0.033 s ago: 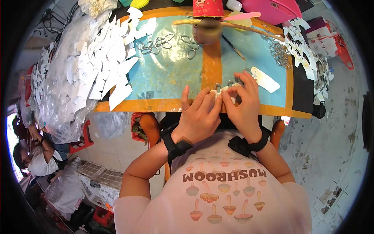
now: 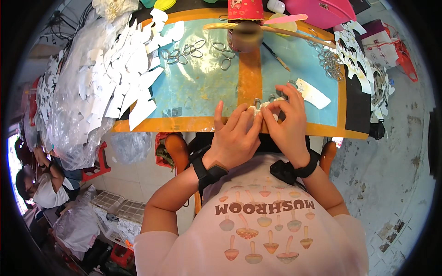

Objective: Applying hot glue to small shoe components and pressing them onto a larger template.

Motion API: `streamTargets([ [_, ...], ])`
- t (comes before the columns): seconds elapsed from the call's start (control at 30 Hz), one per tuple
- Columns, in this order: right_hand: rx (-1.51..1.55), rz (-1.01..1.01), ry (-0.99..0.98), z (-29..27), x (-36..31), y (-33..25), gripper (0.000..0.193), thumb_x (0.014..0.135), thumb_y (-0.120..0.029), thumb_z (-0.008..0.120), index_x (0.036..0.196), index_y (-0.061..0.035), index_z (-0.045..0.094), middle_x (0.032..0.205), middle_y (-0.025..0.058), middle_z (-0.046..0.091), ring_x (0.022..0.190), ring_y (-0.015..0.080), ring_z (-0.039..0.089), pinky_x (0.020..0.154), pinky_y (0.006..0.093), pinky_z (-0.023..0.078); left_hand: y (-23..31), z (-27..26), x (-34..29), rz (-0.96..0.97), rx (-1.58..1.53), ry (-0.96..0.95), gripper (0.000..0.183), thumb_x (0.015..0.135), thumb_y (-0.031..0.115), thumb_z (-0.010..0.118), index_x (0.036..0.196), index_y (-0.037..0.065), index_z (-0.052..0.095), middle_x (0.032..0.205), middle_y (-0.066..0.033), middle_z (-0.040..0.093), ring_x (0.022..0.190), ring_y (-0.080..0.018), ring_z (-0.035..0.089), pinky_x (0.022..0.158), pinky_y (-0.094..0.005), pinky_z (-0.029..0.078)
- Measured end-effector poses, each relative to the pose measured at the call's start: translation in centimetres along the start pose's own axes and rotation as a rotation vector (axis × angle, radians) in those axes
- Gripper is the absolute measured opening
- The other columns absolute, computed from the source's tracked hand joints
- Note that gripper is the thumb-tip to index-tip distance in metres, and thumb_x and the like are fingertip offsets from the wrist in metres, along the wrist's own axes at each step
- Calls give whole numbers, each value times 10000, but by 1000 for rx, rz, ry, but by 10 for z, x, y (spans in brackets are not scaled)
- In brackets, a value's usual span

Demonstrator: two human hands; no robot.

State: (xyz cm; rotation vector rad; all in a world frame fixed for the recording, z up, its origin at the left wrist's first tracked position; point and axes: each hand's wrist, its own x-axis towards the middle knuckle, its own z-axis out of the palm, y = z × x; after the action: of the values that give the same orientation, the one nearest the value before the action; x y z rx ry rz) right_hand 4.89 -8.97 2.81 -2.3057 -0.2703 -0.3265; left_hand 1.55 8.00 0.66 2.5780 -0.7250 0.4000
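Observation:
At the table's near edge, my left hand (image 2: 235, 131) and my right hand (image 2: 287, 126) meet with bent fingers. Thumbs and fingertips pinch a small white cut piece (image 2: 256, 110) between them. A metal ring (image 2: 258, 102) shows at its far edge, and my fingers hide much of the rest. The left index finger stands apart from the pinch. Beyond my right fingertips lies a flat white strip (image 2: 314, 94) with yellowish stains. I wear a black band on each wrist.
White cut pieces (image 2: 124, 69) cover the left side on clear plastic. Oval metal rings (image 2: 193, 49) lie mid-table; more rings (image 2: 330, 64) heap at right. A red can (image 2: 246, 10), a long stick (image 2: 299, 37) and a thin brush (image 2: 278, 59) are farther back. Another person (image 2: 48, 186) sits far left.

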Motion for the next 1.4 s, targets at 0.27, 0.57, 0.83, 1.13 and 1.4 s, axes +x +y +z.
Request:
streamTargets([
  [0.27,102,47,-9,7,-3,5,70,810,-39,720,827,-10,659,1227,169,589,1256,411,510,1081,494,386,0,-1,-2,-6,-30,30,470,742,173,690,1208,106,698,1335,-83,581,1327,-298,477,1179,-634,118],
  [0.57,21,36,167,-10,-9,0,94,856,6,697,929,-27,649,1224,136,585,1133,292,541,927,377,466,-8,-15,3,-15,-94,-116,468,788,164,702,1255,156,672,1467,-50,553,1432,-284,420,1178,-682,14],
  [0.83,214,275,-62,-28,12,-17,388,886,-24,681,1238,-15,520,849,88,720,608,163,626,612,300,503,-6,-16,3,-33,-94,-124,465,783,171,709,1247,160,671,1456,-55,558,1402,-319,441,1168,-700,33],
  [1.13,96,300,-98,-1,6,-21,459,853,-23,683,1278,-13,511,771,122,700,712,298,695,665,394,539,-6,-11,2,-28,-78,-94,482,759,194,716,1240,177,682,1460,-42,554,1395,-315,436,1171,-695,33],
  [1.4,227,272,-36,9,-2,-24,463,851,33,657,1286,-19,508,866,74,663,673,165,599,607,282,492,-6,-10,1,-17,-83,-56,481,763,230,742,1226,119,669,1449,-68,546,1409,-299,433,1155,-728,53],
])
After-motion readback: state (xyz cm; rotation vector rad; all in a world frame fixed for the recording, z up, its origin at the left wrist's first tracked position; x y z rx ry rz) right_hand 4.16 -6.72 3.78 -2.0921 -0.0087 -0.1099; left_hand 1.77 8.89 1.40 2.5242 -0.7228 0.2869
